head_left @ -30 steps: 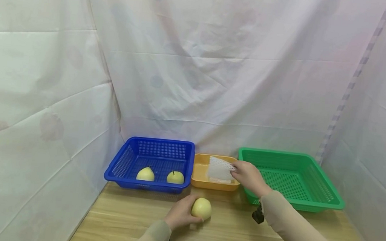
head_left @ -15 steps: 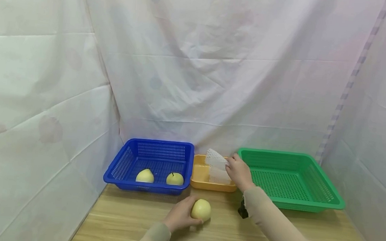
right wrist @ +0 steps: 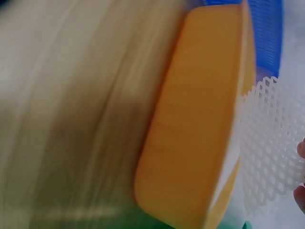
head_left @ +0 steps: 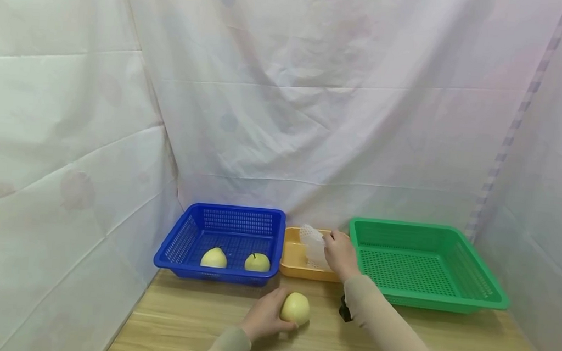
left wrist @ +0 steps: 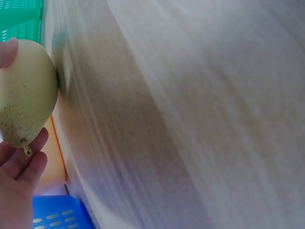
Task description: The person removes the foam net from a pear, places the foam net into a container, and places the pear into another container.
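My left hand (head_left: 264, 316) grips a pale yellow pear (head_left: 296, 309) low over the wooden table, with thumb and fingers on opposite sides. Its short stem and speckled end show in the left wrist view, where the pear (left wrist: 28, 90) lies between the fingertips. My right hand (head_left: 342, 256) pinches a white foam fruit net (head_left: 311, 237) above the orange tray (head_left: 303, 272). In the right wrist view the diamond mesh of the foam net (right wrist: 271, 148) hangs at the tray's open side. Something white lies inside the tray, partly hidden.
A blue basket (head_left: 218, 275) stands left of the tray, holding two pears: one pear (head_left: 214, 258) at left, another pear (head_left: 257, 262) at right. The green basket (head_left: 434, 304) stands on the right. White cloth (head_left: 285, 126) hangs behind and at both sides.
My right hand has moved left over the orange tray with the foam net, which now hangs near the tray's middle. The left hand keeps its grip on the pear in about the same place.
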